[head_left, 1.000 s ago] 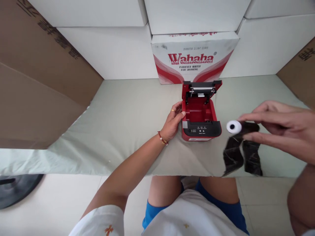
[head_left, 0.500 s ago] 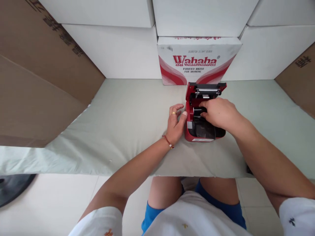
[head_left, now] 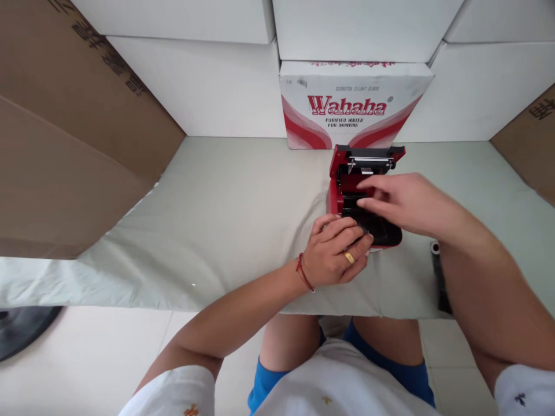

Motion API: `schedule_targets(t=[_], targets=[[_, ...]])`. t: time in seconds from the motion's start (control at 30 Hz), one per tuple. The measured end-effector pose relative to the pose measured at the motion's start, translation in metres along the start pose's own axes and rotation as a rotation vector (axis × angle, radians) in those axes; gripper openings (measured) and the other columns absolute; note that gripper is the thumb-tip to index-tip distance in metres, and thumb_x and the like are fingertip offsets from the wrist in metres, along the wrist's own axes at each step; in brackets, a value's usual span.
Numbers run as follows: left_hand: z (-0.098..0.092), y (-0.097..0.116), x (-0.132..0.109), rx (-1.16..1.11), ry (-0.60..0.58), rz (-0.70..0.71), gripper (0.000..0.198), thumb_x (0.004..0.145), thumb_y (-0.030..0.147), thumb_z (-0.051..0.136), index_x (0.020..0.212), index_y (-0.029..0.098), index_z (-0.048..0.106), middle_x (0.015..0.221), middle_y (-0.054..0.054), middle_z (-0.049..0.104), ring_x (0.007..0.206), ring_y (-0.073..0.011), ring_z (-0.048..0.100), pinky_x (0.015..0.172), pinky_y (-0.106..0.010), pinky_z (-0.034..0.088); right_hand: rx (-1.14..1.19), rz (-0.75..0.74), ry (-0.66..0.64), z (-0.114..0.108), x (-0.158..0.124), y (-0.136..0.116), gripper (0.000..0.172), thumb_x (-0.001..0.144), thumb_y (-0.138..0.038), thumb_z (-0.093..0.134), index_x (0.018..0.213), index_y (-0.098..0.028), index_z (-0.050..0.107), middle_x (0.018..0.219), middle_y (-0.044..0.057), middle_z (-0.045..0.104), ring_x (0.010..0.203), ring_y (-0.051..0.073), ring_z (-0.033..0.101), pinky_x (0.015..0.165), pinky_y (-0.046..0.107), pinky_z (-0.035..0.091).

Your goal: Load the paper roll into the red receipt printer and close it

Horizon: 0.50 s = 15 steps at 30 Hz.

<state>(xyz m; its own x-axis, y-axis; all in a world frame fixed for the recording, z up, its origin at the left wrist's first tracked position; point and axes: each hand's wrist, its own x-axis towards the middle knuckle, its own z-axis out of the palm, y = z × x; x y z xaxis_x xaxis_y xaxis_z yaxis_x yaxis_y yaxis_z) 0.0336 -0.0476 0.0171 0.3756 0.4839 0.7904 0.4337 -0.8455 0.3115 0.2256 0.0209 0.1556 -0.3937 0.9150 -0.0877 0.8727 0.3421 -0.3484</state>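
A red and black label printer (head_left: 336, 199) stands on the cloth-covered table with its lid (head_left: 368, 155) raised, showing a dark compartment inside. My left hand (head_left: 336, 251) is closed over the printer's front left rim, its fingertips reaching past the edge; it covers that corner. Above the right side of the compartment is my right hand (head_left: 403, 202), fingers and thumb apart, slightly blurred, with nothing seen between them. A black roll with a pale core end (head_left: 435, 248) lies to the right, partly hidden by my right forearm.
A white and red water carton (head_left: 351, 110) stands right behind the printer, before stacked white boxes (head_left: 208, 86). Brown cartons (head_left: 87, 162) flank the table on the left and right. The green-grey cloth (head_left: 238, 231) hangs over the near edge.
My left hand has moved from the printer's left side to its front left rim. My right hand has drawn back a little to the right, uncovering the black roll beside the forearm.
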Motion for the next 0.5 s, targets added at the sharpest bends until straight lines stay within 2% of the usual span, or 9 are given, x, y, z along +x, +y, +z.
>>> schedule_targets(t=[0.03, 0.1, 0.17, 0.2, 0.27, 0.37, 0.43, 0.5], targets=[[-0.001, 0.001, 0.002, 0.065, 0.024, 0.030, 0.030, 0.102, 0.030, 0.071, 0.131, 0.033, 0.076, 0.113, -0.003, 0.086, 0.119, -0.0274, 0.078, 0.115, -0.050, 0.047, 0.127, -0.015, 0.126, -0.005, -0.008, 0.006, 0.030, 0.104, -0.045, 0.069, 0.117, -0.025, 0.086, 0.080, 0.002, 0.079, 0.072, 0.022, 0.072, 0.069, 0.036, 0.054], [-0.003, 0.004, 0.007, 0.184, 0.083, 0.082, 0.025, 0.102, 0.030, 0.071, 0.126, 0.030, 0.076, 0.105, 0.000, 0.086, 0.112, -0.0239, 0.079, 0.115, -0.047, 0.048, 0.279, -0.012, 0.476, -0.009, -0.016, 0.019, 0.032, 0.106, -0.052, 0.069, 0.104, -0.025, 0.087, 0.076, 0.002, 0.074, 0.067, 0.020, 0.066, 0.065, 0.035, 0.052], [-0.004, 0.007, 0.011, 0.245, 0.139, 0.117, 0.019, 0.103, 0.026, 0.071, 0.121, 0.026, 0.076, 0.098, 0.002, 0.086, 0.107, -0.0201, 0.079, 0.115, -0.043, 0.049, 0.284, -0.016, 0.773, -0.005, -0.010, 0.034, 0.036, 0.108, -0.055, 0.066, 0.115, -0.026, 0.086, 0.091, 0.006, 0.079, 0.076, 0.022, 0.069, 0.072, 0.038, 0.056], [-0.005, 0.009, 0.014, 0.254, 0.152, 0.128, 0.017, 0.103, 0.024, 0.071, 0.119, 0.025, 0.076, 0.095, 0.002, 0.086, 0.105, -0.0183, 0.079, 0.115, -0.041, 0.049, 0.277, -0.034, 0.834, -0.001, -0.003, 0.041, 0.039, 0.109, -0.056, 0.065, 0.125, -0.026, 0.084, 0.105, 0.009, 0.081, 0.086, 0.023, 0.073, 0.080, 0.040, 0.059], [-0.005, 0.011, 0.017, 0.260, 0.160, 0.144, 0.014, 0.102, 0.019, 0.072, 0.116, 0.023, 0.076, 0.093, 0.004, 0.086, 0.102, -0.0159, 0.078, 0.112, -0.038, 0.051, 0.278, -0.092, 0.805, 0.011, 0.014, 0.052, 0.049, 0.111, -0.060, 0.059, 0.141, -0.025, 0.077, 0.131, 0.014, 0.079, 0.112, 0.027, 0.076, 0.097, 0.046, 0.063], [-0.005, 0.012, 0.020, 0.267, 0.173, 0.161, 0.012, 0.104, 0.018, 0.071, 0.111, 0.025, 0.076, 0.091, 0.006, 0.086, 0.098, -0.0142, 0.078, 0.110, -0.036, 0.053, 0.303, -0.155, 0.698, 0.026, 0.029, 0.055, 0.056, 0.114, -0.063, 0.050, 0.149, -0.026, 0.072, 0.143, 0.013, 0.078, 0.133, 0.029, 0.073, 0.115, 0.052, 0.059], [-0.006, 0.012, 0.021, 0.261, 0.185, 0.168, 0.010, 0.105, 0.019, 0.070, 0.108, 0.027, 0.076, 0.089, 0.007, 0.085, 0.096, -0.0137, 0.078, 0.109, -0.036, 0.054, 0.322, -0.183, 0.705, 0.031, 0.024, 0.049, 0.051, 0.117, -0.059, 0.047, 0.143, -0.028, 0.077, 0.138, 0.010, 0.081, 0.131, 0.028, 0.075, 0.117, 0.050, 0.058], [-0.006, 0.011, 0.021, 0.250, 0.188, 0.168, 0.008, 0.105, 0.019, 0.071, 0.107, 0.026, 0.076, 0.088, 0.007, 0.085, 0.095, -0.0136, 0.078, 0.108, -0.036, 0.055, 0.345, -0.212, 0.729, 0.034, 0.010, 0.042, 0.045, 0.118, -0.053, 0.048, 0.132, -0.029, 0.083, 0.129, 0.008, 0.084, 0.122, 0.027, 0.078, 0.111, 0.048, 0.061]])
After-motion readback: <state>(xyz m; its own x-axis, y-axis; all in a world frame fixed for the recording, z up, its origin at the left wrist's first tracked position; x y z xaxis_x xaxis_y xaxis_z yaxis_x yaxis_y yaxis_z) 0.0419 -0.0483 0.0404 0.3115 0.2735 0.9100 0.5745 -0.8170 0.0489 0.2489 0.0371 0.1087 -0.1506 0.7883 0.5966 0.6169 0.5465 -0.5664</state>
